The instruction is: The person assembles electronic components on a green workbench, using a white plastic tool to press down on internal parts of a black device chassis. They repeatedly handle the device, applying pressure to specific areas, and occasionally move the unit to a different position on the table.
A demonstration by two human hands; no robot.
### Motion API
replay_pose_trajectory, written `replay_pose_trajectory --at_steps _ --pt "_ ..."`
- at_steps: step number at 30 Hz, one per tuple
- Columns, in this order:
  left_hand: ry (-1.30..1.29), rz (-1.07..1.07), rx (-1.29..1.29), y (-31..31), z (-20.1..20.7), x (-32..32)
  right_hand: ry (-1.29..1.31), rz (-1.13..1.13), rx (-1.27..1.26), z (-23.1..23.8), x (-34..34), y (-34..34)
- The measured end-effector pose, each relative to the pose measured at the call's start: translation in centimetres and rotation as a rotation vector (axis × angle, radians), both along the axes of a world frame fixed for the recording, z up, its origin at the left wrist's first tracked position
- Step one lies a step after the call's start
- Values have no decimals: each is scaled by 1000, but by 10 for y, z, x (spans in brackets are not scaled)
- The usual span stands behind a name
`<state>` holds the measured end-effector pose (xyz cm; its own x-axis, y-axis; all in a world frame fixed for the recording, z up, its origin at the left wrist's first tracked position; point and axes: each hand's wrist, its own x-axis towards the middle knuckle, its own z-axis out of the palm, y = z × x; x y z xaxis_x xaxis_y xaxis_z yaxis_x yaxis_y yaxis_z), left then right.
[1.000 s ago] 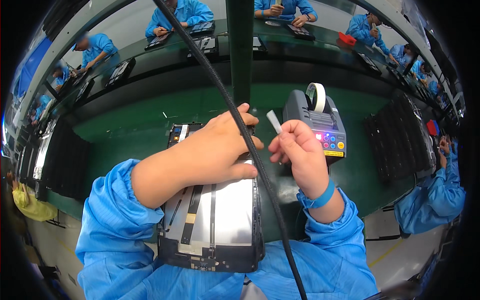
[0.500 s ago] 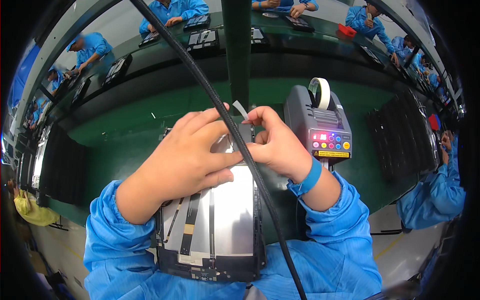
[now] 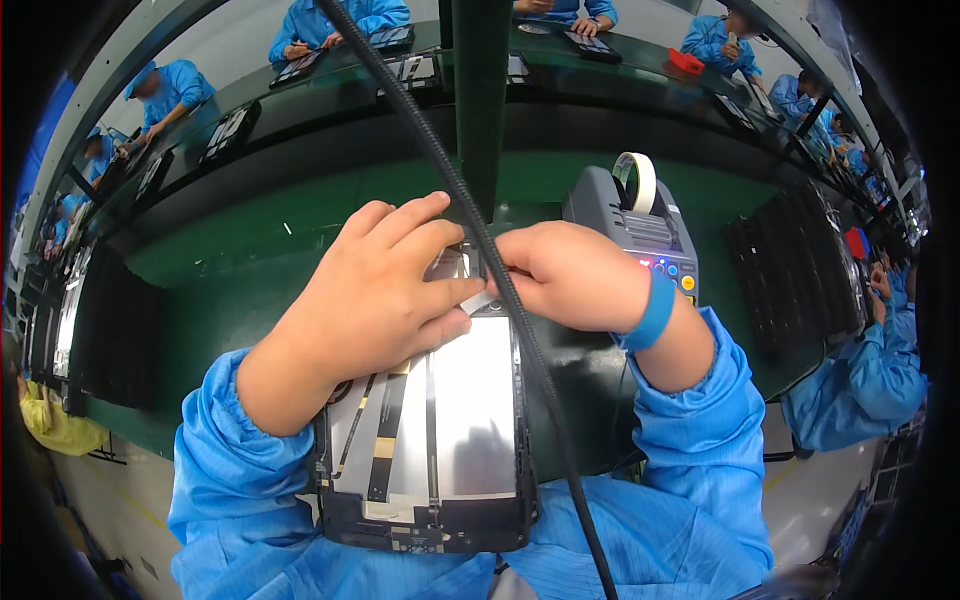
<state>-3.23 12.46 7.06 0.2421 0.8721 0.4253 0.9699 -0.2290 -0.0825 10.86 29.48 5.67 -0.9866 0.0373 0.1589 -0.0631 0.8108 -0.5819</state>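
In front of me lies a tablet without its back cover, showing a silvery plate, dark flat cables and a black frame. My left hand rests over its upper left part, fingers stretched and apart, one fingertip at a short whitish tape strip. Closed in a pinch, my right hand holds the strip against the tablet's upper part. The black braided cable crosses in front and hides some of the right fingertips. A blue wrist band circles my right wrist.
A grey tape dispenser with a roll of tape stands behind my right hand. Stacks of dark panels flank me on the green table. A green post rises ahead. Co-workers in blue sit along a far bench.
My right hand has turned over and brought the tape strip, upright before, down onto the tablet's upper part. My left hand stays nearly in place.
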Motion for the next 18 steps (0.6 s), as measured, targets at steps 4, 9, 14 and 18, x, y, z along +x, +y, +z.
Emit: replay_pose_trajectory --at_steps 4,9,14,18 --pt "28 30 16 -2 -1 1 -46 24 44 2 -5 2" --pt "93 40 31 -4 -2 3 -5 31 74 1 -6 0" --pt "64 34 28 -5 -3 2 -52 -11 113 7 -4 -4" --pt "-24 12 31 -5 -4 1 -115 -47 41 9 -4 -6"
